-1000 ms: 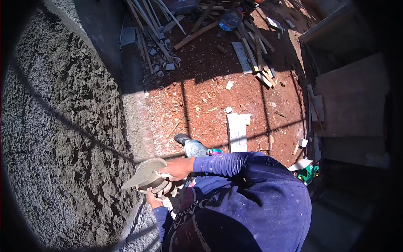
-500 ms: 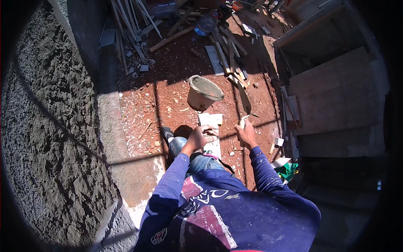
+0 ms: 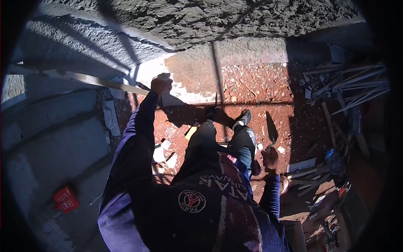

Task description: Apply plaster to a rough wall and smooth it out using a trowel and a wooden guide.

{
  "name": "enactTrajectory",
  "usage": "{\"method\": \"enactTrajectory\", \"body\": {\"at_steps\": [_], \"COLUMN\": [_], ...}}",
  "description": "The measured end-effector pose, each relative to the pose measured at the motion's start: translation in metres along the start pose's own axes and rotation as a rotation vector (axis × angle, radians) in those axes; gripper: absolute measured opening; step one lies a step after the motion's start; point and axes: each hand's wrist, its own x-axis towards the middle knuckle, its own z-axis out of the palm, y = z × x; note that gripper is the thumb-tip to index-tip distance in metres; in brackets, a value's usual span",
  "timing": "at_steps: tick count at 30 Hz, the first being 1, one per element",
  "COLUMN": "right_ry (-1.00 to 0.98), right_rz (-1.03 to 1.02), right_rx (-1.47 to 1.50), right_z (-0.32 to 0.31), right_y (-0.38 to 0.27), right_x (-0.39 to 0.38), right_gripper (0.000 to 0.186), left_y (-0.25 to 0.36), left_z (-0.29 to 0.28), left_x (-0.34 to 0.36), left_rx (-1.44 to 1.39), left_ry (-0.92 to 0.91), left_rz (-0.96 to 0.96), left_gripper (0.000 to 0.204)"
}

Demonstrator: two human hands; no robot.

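Note:
My right hand [image 3: 270, 160] is closed round the handle of a pointed trowel [image 3: 272, 128], whose dark blade points toward the wall over the red soil. My left hand [image 3: 162, 84] is raised beside the pale ledge [image 3: 189, 80] at the wall's foot, its fingers curled in. Whatever those fingers may hold cannot be made out. A long pale batten [image 3: 111, 84] runs in from the left and ends by my left wrist; whether I touch it is unclear. Rough grey mortar [image 3: 243, 19] covers the wall ahead.
Thin wooden strips [image 3: 357, 86] lie in a heap at the right. White broken pieces [image 3: 159, 154] are scattered by my left leg. Beside my right forearm shows a rounded, bucket-like rim [image 3: 284, 185]. A red packet [image 3: 66, 199] lies at lower left.
My view and body have turned left, so the mortared wall now lies ahead. My left hand has moved out toward the ledge and away from my right, which still grips the trowel.

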Motion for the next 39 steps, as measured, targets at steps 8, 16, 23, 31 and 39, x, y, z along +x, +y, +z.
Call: {"method": "enactTrajectory", "body": {"at_steps": [8, 16, 23, 31, 39], "right_ry": [-0.174, -0.028, -0.258, 0.077, -0.089], "right_rz": [0.184, 0.024, -0.188, -0.705, -0.23], "right_rx": [0.003, 0.114, 0.057, -0.344, 0.426], "right_z": [-0.079, -0.037, 0.094, 0.154, 0.184], "right_y": [-0.007, -0.064, -0.142, -0.054, -0.146], "right_x": [0.123, 0.156, 0.084, 0.091, -0.007], "right_gripper": [0.014, 0.013, 0.02, 0.038, 0.035], "left_y": [-0.08, -0.184, -0.151, 0.075, 0.138], "left_z": [0.03, 0.126, -0.236, -0.513, -0.35], "left_x": [-0.22, -0.366, -0.145, 0.011, -0.107], "left_rx": [0.006, -0.746, 0.224, 0.297, -0.263], "left_ry": [0.578, -0.084, 0.946, 1.076, 1.003], "left_rz": [-0.199, -0.753, 0.189, 0.38, 0.605], "left_gripper": [0.057, 0.039, 0.031, 0.064, 0.041]}}
